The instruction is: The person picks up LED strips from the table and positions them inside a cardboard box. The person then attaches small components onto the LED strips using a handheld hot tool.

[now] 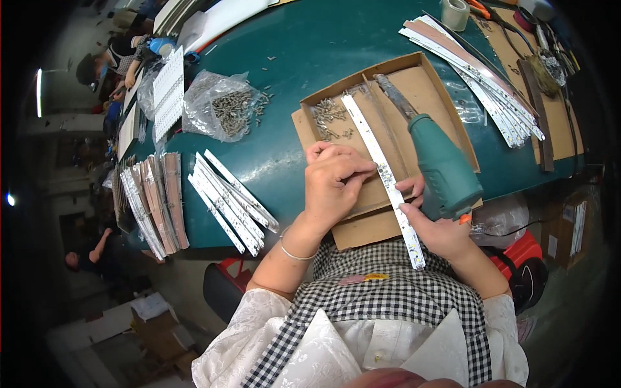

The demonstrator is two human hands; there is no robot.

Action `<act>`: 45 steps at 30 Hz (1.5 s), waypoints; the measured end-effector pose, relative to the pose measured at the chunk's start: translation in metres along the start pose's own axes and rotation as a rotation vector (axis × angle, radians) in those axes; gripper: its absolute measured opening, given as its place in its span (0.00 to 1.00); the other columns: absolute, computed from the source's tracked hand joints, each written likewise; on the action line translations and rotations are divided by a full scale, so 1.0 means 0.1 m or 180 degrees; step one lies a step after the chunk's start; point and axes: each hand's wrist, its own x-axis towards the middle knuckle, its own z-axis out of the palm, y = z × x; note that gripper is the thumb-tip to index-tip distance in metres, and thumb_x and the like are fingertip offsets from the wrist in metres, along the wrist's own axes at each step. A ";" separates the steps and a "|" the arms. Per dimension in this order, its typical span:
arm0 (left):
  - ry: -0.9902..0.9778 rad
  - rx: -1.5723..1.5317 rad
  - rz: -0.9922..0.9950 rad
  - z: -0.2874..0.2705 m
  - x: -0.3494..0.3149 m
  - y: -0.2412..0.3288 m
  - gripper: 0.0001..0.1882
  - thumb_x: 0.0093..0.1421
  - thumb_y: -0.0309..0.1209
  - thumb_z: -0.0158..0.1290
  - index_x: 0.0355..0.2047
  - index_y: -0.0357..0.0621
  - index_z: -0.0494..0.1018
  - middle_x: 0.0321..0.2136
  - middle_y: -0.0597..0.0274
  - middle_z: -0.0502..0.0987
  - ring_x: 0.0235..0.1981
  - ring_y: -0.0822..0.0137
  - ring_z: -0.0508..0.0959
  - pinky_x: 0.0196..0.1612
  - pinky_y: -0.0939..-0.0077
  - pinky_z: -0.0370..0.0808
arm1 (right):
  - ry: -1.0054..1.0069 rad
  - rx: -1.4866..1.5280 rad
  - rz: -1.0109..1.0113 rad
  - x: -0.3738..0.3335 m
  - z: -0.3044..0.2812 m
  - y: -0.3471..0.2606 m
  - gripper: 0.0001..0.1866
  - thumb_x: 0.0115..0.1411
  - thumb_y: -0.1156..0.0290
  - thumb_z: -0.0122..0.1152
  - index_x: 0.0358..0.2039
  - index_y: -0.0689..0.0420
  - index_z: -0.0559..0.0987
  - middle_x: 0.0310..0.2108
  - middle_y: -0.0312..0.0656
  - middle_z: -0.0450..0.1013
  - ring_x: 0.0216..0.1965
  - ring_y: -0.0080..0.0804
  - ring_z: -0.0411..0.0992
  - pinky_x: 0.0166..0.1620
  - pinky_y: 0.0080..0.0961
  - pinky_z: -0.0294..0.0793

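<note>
A long white circuit board strip (393,187) with small yellow and dark parts on it lies slantwise over a shallow cardboard box (453,97). My right hand (441,226) grips its lower half between thumb and fingers. At the strip's left edge, the fingertips of my left hand (336,180) are pinched together; whatever is between them is too small to make out. Small metal pieces (330,115) lie in the box's left compartment. A green tool with a rounded body (443,165) and a dark metal tip rests across the box's right side, just beyond my right hand.
A clear plastic bag (226,107) of small metal pieces lies open on the green table (284,116). White strips (229,204) and upright bundles (155,200) are at left, more strips (479,84) at right. A tape roll (455,14) stands far right. Other people are at far left.
</note>
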 end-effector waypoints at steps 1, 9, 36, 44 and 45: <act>-0.0006 -0.0009 0.0000 0.00 0.00 0.00 0.10 0.43 0.19 0.65 0.26 0.48 0.83 0.22 0.70 0.80 0.32 0.71 0.78 0.49 0.69 0.64 | -0.0028 -0.0123 -0.0268 0.02 0.01 0.00 0.21 0.54 0.88 0.63 0.49 0.64 0.72 0.45 0.44 0.76 0.46 0.27 0.77 0.46 0.23 0.78; 0.0037 0.0150 0.0120 0.00 0.00 -0.01 0.10 0.44 0.19 0.67 0.26 0.47 0.83 0.24 0.70 0.80 0.31 0.72 0.79 0.46 0.72 0.65 | 0.0000 -0.0002 -0.0102 0.03 0.03 0.00 0.19 0.52 0.92 0.59 0.42 0.61 0.68 0.39 0.39 0.67 0.48 0.33 0.76 0.40 0.19 0.78; 0.0000 0.0191 0.0289 0.00 0.02 0.01 0.12 0.41 0.17 0.65 0.27 0.47 0.83 0.24 0.68 0.81 0.31 0.69 0.79 0.46 0.69 0.66 | -0.0049 -0.0479 -0.0387 0.05 -0.02 0.02 0.18 0.55 0.89 0.60 0.46 0.63 0.71 0.43 0.44 0.76 0.38 0.19 0.74 0.39 0.16 0.76; -0.0013 0.0183 0.0228 0.00 0.02 0.01 0.11 0.42 0.18 0.65 0.27 0.47 0.83 0.24 0.68 0.81 0.30 0.69 0.78 0.46 0.69 0.65 | -0.0066 -0.0437 -0.0410 0.05 -0.01 0.04 0.18 0.55 0.89 0.61 0.45 0.62 0.71 0.43 0.44 0.76 0.35 0.18 0.74 0.38 0.15 0.76; 0.0000 0.0169 0.0241 0.00 0.02 0.01 0.11 0.42 0.18 0.64 0.27 0.47 0.83 0.24 0.68 0.81 0.30 0.69 0.78 0.46 0.69 0.65 | -0.0064 -0.0430 -0.0391 0.05 -0.01 0.05 0.18 0.55 0.89 0.61 0.45 0.62 0.71 0.43 0.44 0.76 0.35 0.18 0.74 0.37 0.15 0.76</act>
